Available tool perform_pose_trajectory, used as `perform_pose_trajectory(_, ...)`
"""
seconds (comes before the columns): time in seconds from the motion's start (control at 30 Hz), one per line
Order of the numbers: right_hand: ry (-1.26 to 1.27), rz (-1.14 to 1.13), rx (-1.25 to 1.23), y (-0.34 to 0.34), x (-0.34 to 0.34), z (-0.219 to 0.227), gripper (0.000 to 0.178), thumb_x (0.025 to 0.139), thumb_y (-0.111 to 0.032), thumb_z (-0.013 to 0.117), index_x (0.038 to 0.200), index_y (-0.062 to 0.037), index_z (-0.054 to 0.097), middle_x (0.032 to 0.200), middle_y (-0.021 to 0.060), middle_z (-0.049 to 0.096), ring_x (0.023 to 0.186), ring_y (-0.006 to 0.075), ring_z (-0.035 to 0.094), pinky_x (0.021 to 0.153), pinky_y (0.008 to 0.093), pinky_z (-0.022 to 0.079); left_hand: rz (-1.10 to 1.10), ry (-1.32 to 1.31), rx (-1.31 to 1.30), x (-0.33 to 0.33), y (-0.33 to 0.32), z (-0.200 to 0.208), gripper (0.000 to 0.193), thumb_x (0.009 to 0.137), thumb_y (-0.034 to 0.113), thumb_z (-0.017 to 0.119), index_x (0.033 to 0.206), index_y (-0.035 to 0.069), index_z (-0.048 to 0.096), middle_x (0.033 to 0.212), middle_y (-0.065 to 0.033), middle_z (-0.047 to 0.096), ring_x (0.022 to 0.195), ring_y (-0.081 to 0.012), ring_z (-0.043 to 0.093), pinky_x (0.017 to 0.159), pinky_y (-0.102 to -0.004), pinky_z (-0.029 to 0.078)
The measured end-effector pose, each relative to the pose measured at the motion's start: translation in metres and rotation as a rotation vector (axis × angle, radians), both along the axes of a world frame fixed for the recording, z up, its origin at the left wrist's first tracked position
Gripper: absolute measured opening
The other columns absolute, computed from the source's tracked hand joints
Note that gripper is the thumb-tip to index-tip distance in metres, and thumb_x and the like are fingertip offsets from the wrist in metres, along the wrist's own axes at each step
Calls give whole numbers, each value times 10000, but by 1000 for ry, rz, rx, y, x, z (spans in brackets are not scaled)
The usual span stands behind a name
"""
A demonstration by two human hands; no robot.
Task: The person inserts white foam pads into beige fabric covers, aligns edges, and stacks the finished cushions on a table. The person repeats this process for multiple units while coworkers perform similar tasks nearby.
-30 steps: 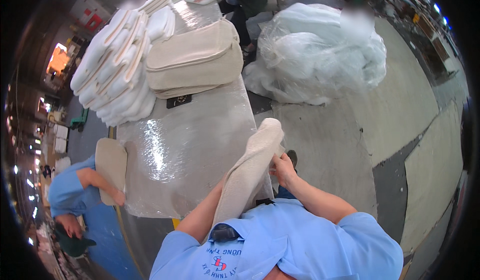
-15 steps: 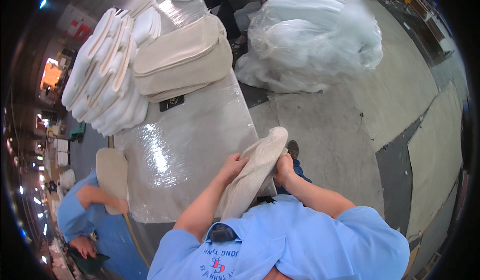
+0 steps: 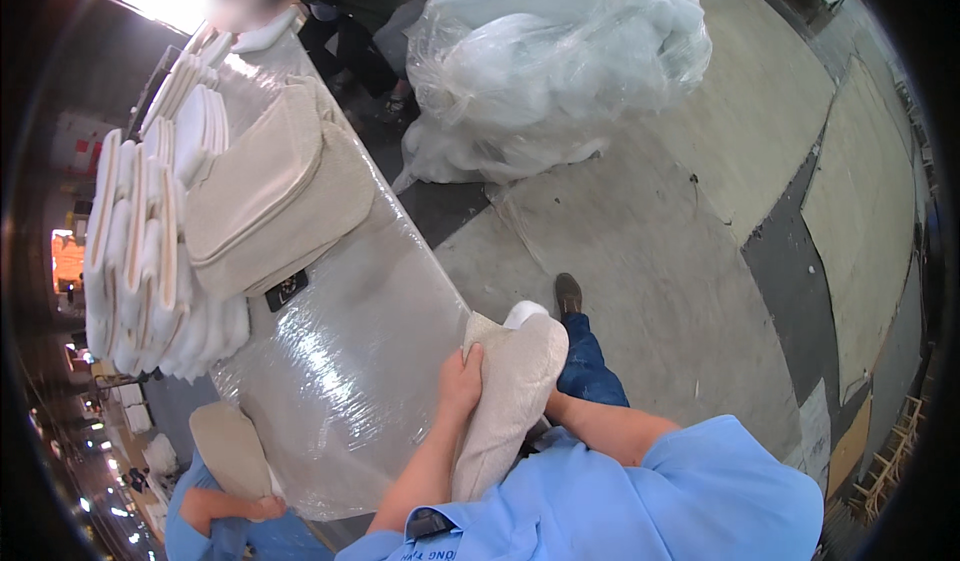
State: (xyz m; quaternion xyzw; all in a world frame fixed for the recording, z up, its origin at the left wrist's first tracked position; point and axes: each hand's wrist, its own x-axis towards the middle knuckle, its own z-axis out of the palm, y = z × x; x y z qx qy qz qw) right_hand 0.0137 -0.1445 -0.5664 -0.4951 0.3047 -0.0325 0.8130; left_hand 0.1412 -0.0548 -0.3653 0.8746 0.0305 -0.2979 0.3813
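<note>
While the plastic-wrapped table (image 3: 340, 361) carries plenty of finished-looking goods, the piece in hand looks only partly done. The person in the blue shirt holds a beige fabric cover (image 3: 505, 401) upright against the table's near edge, with a bit of white filling (image 3: 525, 312) poking out at its top. The left hand (image 3: 462, 381) is clamped on the cover's left side, fingers wrapped over the cloth. The right hand is hidden behind the cover, so I cannot tell whether it is gripping or merely bracing from below.

Further up the table two beige cushions (image 3: 275, 196) lie stacked flat, and beside them a long row of white pads (image 3: 150, 251) stands on edge, seemingly not yet covered. A big clear bag of white stuffing (image 3: 555, 61) sits on the floor beyond. At the lower left a co-worker's hand (image 3: 262, 508) holds another beige piece (image 3: 230, 451).

I judge the work well under way: two are done, one is being filled or closed, and many pads remain.
</note>
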Motion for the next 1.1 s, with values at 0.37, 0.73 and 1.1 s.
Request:
perform_pose_trajectory(0.37, 442, -315, 59, -45, 47, 123, 493, 1147, -436, 436, 1160, 11, 644, 1063, 122, 698, 992, 213, 608, 941, 361, 477, 230, -222, 128, 3, -2, -27, 390, 1082, 332, 599, 1062, -41, 712, 909, -260, 728, 848, -390, 712, 764, -456, 518)
perform_pose_trajectory(0.73, 160, -232, 426, -20, 21, 96, 279, 1136, -230, 455, 1222, -20, 617, 1109, 114, 696, 980, 188, 631, 907, 360, 517, -97, -53, 104, 33, -44, -9, 381, 1088, 336, 590, 989, -23, 668, 862, -272, 685, 781, -414, 672, 728, -461, 504)
perform_pose_trajectory(1.1, 144, -193, 333, -33, 20, 99, 229, 1129, -204, 477, 1215, -32, 601, 1089, 73, 673, 964, 157, 613, 885, 338, 515, -73, -284, 178, 30, -49, -21, 352, 1092, 301, 569, 908, 2, 582, 803, -262, 632, 704, -432, 601, 648, -496, 456)
